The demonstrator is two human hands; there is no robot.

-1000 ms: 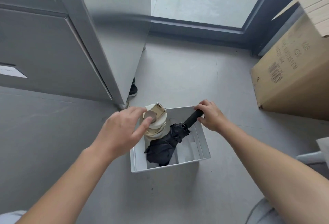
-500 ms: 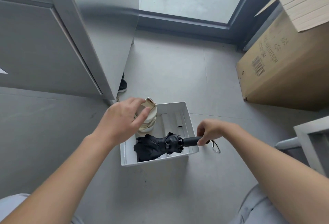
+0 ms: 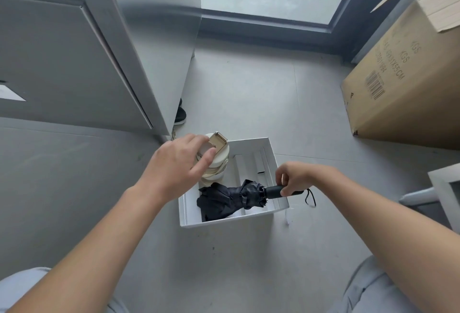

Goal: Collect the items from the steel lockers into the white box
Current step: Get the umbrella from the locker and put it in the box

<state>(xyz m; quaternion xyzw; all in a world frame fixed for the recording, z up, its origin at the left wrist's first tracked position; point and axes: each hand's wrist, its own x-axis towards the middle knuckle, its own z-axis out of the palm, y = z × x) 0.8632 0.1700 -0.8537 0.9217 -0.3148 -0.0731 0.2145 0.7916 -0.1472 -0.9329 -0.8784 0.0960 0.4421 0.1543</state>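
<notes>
A white box (image 3: 272, 161) sits on the grey floor below me. A folded black umbrella (image 3: 229, 199) lies across its near part, with the handle sticking out over the right wall. My right hand (image 3: 296, 178) grips that handle. A cream cup with a gold-edged lid (image 3: 219, 161) stands in the box's far left corner. My left hand (image 3: 174, 166) holds the cup's top, thumb and fingers curled round the lid. The steel lockers (image 3: 74, 63) rise at the left, doors closed.
A large cardboard carton (image 3: 403, 88) stands on the floor at the right. A white frame and tube (image 3: 443, 188) poke in at the right edge. A dark shoe (image 3: 180, 113) shows behind the locker's corner. A dark window frame (image 3: 273, 24) runs along the far wall.
My right hand swung the umbrella's handle from the box's far side to its near right wall, laying the umbrella flatter. My left hand stayed on the cup.
</notes>
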